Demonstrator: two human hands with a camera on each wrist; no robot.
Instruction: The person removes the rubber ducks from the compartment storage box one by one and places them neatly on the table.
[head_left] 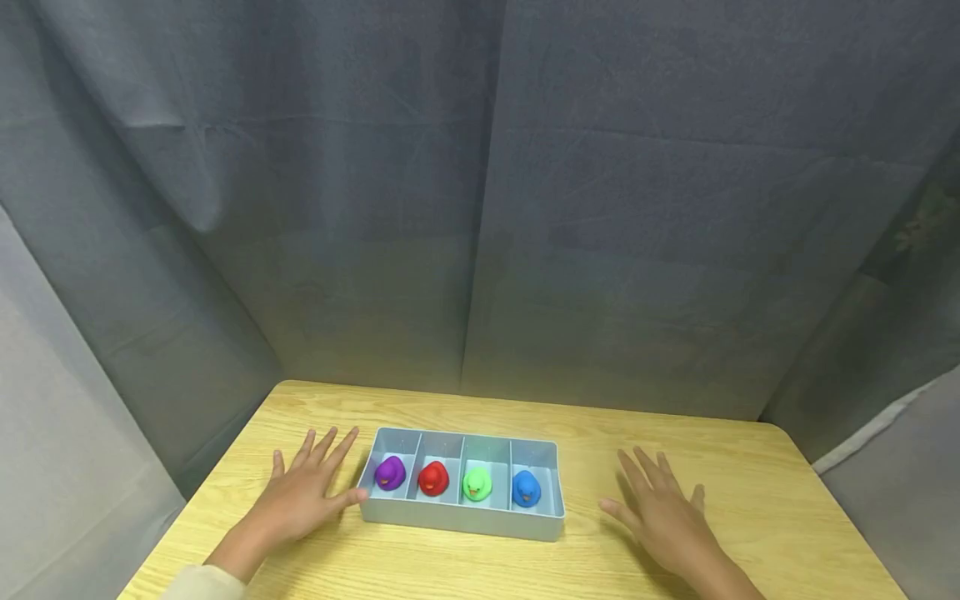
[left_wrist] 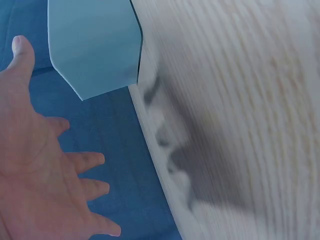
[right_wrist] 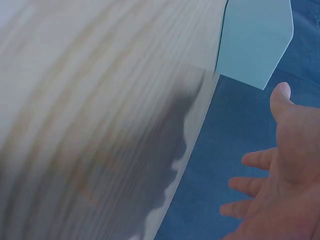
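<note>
A pale blue-grey divided tray (head_left: 461, 518) lies on the table, split into several compartments in a row. From left to right they hold a purple rubber duck (head_left: 390, 472), a red duck (head_left: 433, 478), a green duck (head_left: 477, 483) and a blue duck (head_left: 527, 488). My left hand (head_left: 300, 496) hovers beside the tray's left end, fingers spread, thumb close to its corner; its shadow falls on the wood. Right of the tray is my right hand (head_left: 663, 517), also spread and holding nothing. Both wrist views show the empty palms, with an end of the tray past each thumb.
The light wooden table (head_left: 592, 575) has rounded far corners. Grey cloth curtains (head_left: 480, 208) hang behind it and along both sides. A paler cloth panel (head_left: 60, 417) stands at the left.
</note>
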